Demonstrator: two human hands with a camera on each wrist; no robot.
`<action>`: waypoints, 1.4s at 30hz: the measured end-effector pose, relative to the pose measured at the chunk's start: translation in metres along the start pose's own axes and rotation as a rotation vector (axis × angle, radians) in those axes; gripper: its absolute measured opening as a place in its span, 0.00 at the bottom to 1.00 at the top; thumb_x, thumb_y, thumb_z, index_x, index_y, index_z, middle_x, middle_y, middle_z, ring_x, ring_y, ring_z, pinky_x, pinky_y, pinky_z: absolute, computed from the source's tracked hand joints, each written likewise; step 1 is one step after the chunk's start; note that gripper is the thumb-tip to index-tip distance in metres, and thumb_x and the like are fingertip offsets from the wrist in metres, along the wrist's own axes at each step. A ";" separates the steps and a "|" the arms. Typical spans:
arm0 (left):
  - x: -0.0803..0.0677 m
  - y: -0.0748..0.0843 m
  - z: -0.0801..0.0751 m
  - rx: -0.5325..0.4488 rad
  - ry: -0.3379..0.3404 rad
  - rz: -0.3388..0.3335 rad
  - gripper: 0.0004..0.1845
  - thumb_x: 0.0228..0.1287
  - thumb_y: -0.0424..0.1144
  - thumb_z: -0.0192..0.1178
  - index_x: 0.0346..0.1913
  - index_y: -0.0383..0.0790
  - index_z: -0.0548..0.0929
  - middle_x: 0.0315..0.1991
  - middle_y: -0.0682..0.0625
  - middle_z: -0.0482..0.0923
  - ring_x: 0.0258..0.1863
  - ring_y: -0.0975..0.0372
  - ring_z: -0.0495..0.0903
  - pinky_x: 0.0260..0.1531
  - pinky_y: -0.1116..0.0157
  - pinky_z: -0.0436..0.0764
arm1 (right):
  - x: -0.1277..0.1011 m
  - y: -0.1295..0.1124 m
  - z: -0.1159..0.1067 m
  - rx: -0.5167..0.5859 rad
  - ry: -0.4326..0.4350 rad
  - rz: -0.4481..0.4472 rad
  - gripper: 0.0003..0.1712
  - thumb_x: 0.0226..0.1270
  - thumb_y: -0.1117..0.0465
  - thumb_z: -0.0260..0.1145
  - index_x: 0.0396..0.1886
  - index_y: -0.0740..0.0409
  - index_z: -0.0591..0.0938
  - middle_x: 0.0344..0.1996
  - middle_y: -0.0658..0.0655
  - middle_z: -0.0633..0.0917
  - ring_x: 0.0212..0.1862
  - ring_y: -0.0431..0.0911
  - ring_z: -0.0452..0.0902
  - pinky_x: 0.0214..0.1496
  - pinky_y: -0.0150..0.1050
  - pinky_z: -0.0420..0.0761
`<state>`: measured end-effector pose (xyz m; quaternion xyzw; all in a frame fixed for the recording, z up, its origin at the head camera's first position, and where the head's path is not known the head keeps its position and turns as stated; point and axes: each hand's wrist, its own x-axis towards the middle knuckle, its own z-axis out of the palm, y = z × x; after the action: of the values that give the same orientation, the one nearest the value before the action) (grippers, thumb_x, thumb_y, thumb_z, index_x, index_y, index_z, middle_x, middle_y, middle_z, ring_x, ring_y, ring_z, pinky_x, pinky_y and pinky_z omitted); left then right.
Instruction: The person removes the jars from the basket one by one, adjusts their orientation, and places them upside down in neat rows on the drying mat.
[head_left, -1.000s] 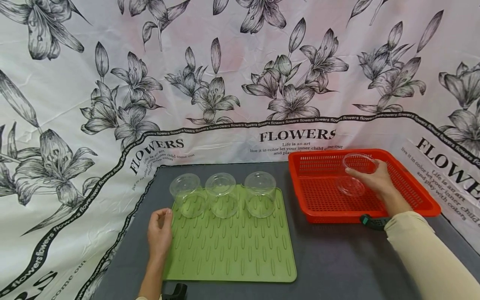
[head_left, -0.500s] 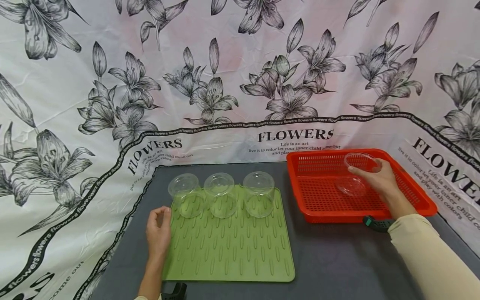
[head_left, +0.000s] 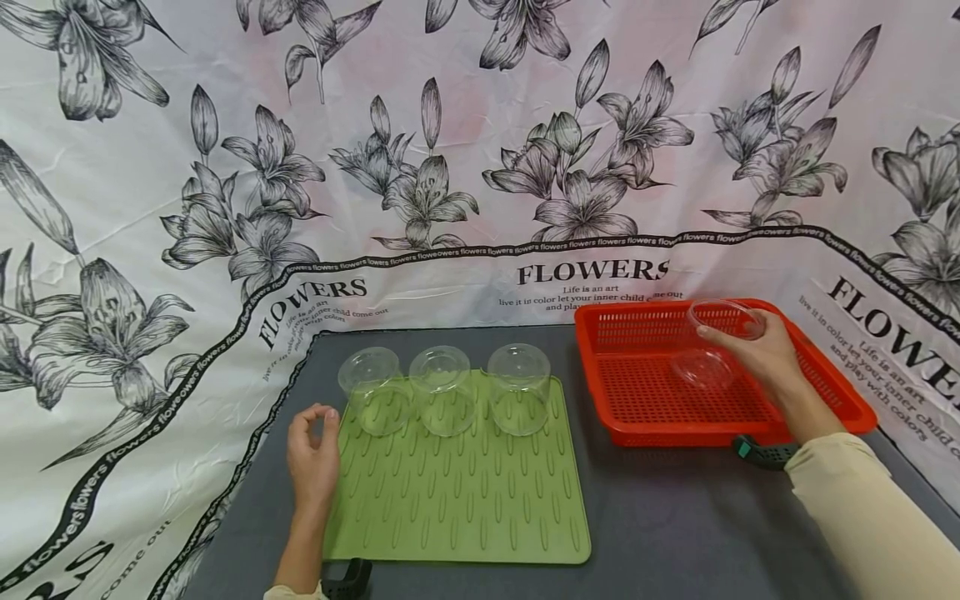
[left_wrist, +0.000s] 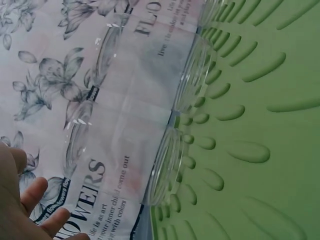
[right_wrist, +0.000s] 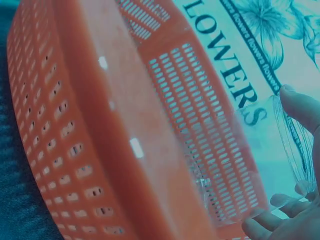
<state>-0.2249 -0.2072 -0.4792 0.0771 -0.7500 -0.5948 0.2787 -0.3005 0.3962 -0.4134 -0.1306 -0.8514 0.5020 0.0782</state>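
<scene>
My right hand (head_left: 753,354) grips a clear plastic cup (head_left: 708,343) lying on its side, lifted a little inside the red perforated basket (head_left: 652,425). The right wrist view shows that cup (right_wrist: 260,165) against the basket wall (right_wrist: 125,125), my fingers (right_wrist: 300,107) curled round its rim. Three clear cups (head_left: 442,390) stand upside down in a row along the far edge of the green ribbed mat (head_left: 465,500). My left hand (head_left: 313,454) rests at the mat's left edge with fingers loosely curled, holding nothing. The left wrist view shows the cups (left_wrist: 170,165) on the mat (left_wrist: 260,150).
The mat and basket sit on a dark grey table (head_left: 675,517). A white cloth printed with flowers (head_left: 450,167) covers the back and both sides. A black wrist strap (head_left: 765,452) shows below the basket.
My right hand has raised the cup slightly and shifted it right in the basket. My left hand has slid a little left and curled its fingers more.
</scene>
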 end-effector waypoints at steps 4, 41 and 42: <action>0.003 0.004 0.000 -0.024 0.029 0.072 0.16 0.78 0.37 0.55 0.55 0.24 0.74 0.67 0.35 0.67 0.73 0.44 0.64 0.74 0.39 0.61 | -0.001 -0.011 0.002 0.009 0.000 -0.055 0.59 0.63 0.36 0.71 0.80 0.61 0.53 0.74 0.66 0.62 0.65 0.56 0.64 0.58 0.44 0.79; 0.004 0.057 0.016 0.027 -0.193 0.179 0.24 0.76 0.39 0.58 0.71 0.38 0.73 0.75 0.46 0.66 0.78 0.52 0.60 0.78 0.43 0.57 | -0.048 -0.096 0.022 0.006 -0.149 -0.258 0.57 0.67 0.44 0.71 0.83 0.52 0.47 0.79 0.68 0.59 0.75 0.66 0.59 0.67 0.67 0.73; 0.004 0.057 0.017 0.026 -0.195 0.179 0.24 0.76 0.39 0.58 0.71 0.38 0.73 0.75 0.47 0.66 0.78 0.52 0.60 0.79 0.44 0.57 | -0.048 -0.097 0.022 0.004 -0.150 -0.259 0.57 0.67 0.43 0.71 0.83 0.52 0.48 0.79 0.68 0.59 0.75 0.66 0.60 0.66 0.66 0.73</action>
<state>-0.2245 -0.1787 -0.4268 -0.0450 -0.7850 -0.5626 0.2553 -0.2743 0.3187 -0.3393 0.0185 -0.8636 0.4976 0.0788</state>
